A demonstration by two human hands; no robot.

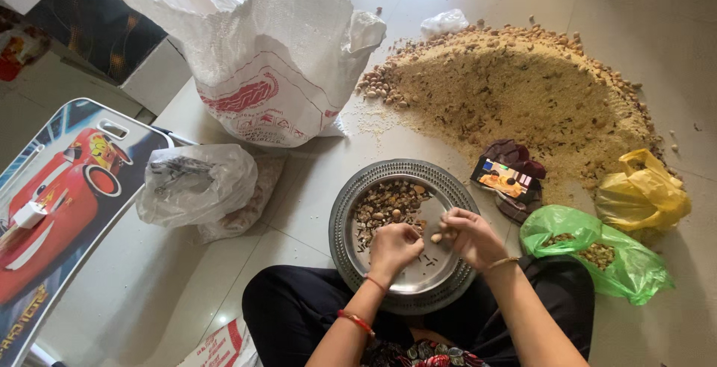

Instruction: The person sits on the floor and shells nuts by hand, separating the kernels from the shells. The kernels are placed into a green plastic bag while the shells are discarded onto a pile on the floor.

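Note:
A round steel plate [343,210] rests on the floor before my crossed legs, with a scatter of brown nuts and dark bits [385,204] on its far left part. My left hand [393,248] hovers over the plate's middle, fingers curled loosely closed; whether it holds anything is hidden. My right hand [469,234] sits beside it at the plate's right, pinching a small pale nut [436,238] between its fingertips.
A big heap of nuts and husk [515,94] spreads on the tiles at the back right. A phone [504,177] leans by the plate. Green bag [590,251], yellow bag [642,195], white sack [261,53], clear bags [196,184] and a red car board [60,195] lie around.

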